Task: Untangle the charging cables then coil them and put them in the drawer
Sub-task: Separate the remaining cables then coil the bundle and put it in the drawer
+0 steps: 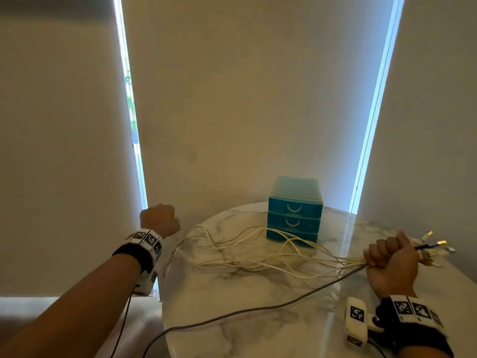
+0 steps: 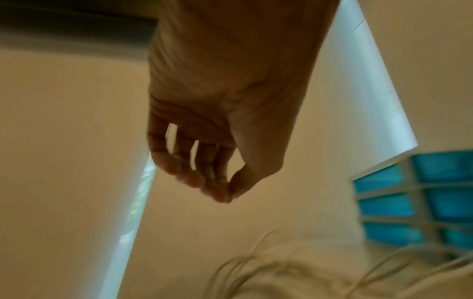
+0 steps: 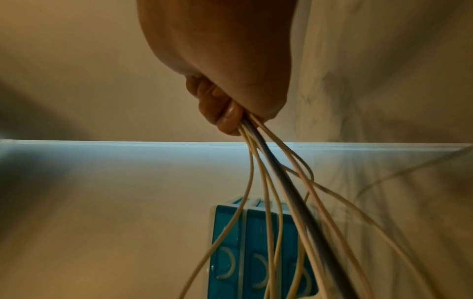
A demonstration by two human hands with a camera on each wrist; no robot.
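Observation:
My right hand (image 1: 389, 259) grips a bundle of charging cables near their plug ends (image 1: 428, 244), which stick out to the right of the fist. Several white cables (image 1: 258, 254) fan out leftward across the table, tangled and looped, some lying against the blue drawer unit (image 1: 294, 215). One thicker grey cable (image 1: 258, 310) runs from the fist to the front left and off the table edge. In the right wrist view the fingers (image 3: 225, 113) wrap the cables (image 3: 268, 172). My left hand (image 1: 160, 218) hovers beyond the table's left edge, loosely curled (image 2: 225, 192), holding nothing.
The drawer unit (image 2: 409, 202) has three drawers, all closed, and stands at the back of the round marble table (image 1: 258, 337). Cable loops (image 1: 180, 244) hang over the table's left rim. Pale blinds with bright gaps fill the background.

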